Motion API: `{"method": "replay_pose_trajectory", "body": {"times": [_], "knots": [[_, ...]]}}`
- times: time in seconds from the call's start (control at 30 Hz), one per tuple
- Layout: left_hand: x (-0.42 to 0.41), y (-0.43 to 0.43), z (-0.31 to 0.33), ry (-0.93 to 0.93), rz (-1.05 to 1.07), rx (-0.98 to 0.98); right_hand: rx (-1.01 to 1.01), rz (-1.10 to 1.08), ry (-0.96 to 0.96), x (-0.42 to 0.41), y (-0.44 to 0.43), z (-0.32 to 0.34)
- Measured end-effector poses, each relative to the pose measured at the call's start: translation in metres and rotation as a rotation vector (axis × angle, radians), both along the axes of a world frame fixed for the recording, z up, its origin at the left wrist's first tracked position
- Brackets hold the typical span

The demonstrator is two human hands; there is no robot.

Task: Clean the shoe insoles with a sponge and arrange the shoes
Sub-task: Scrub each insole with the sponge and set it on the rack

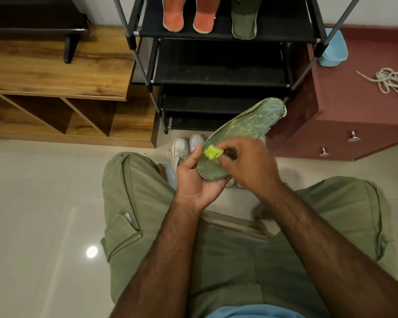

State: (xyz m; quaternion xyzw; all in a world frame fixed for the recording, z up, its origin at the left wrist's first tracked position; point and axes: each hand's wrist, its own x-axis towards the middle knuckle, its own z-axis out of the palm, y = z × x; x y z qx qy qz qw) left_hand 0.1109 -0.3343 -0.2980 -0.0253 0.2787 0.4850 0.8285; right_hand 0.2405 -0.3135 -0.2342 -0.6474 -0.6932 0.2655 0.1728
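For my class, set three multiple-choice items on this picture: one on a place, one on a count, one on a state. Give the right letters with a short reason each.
1. Where do the white shoes stand? A on the red cabinet; B on the wooden bench; C on the floor before the rack.
2. How many orange insoles lie on the rack's top shelf? A one; B two; C four.
3. What is the right hand doing? A pressing the sponge to the green insole; B hanging idle; C gripping a shoelace.
Answers: C, they sit on the tiles below the shelves; B, just one pair shows there; A, it pinches the sponge on the insole that the left hand holds.
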Motion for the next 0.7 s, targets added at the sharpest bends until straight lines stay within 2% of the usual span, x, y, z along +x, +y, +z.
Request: {"method": "replay_pose_trajectory", "body": {"times": [0.07, 0.23, 0.37, 0.43, 0.53, 0.63, 0.7], "knots": [[0.002, 0.000, 0.003, -0.011, 0.000, 0.025, 0.065, -0.111, -0.010, 0.004, 0.007, -0.002], [-0.002, -0.002, 0.000, 0.012, -0.034, -0.019, -0.034, 0.136, 0.018, -0.006, -0.011, -0.002], [0.001, -0.001, 0.005, 0.014, -0.013, 0.016, 0.039, -0.076, 0.018, 0.001, -0.001, -0.001], [0.001, 0.000, 0.005, 0.016, -0.013, 0.000, 0.004, -0.041, 0.010, 0.000, -0.001, -0.001], [-0.001, 0.001, 0.002, 0.002, -0.009, -0.022, -0.077, 0.017, 0.156, -0.003, -0.010, -0.002], [-0.002, 0.002, 0.002, 0.004, 0.000, 0.001, -0.149, -0.128, 0.485, 0.001, -0.009, 0.004], [-0.002, 0.002, 0.001, 0.006, -0.018, 0.017, -0.152, -0.078, 0.434, 0.004, -0.008, 0.006]]}}
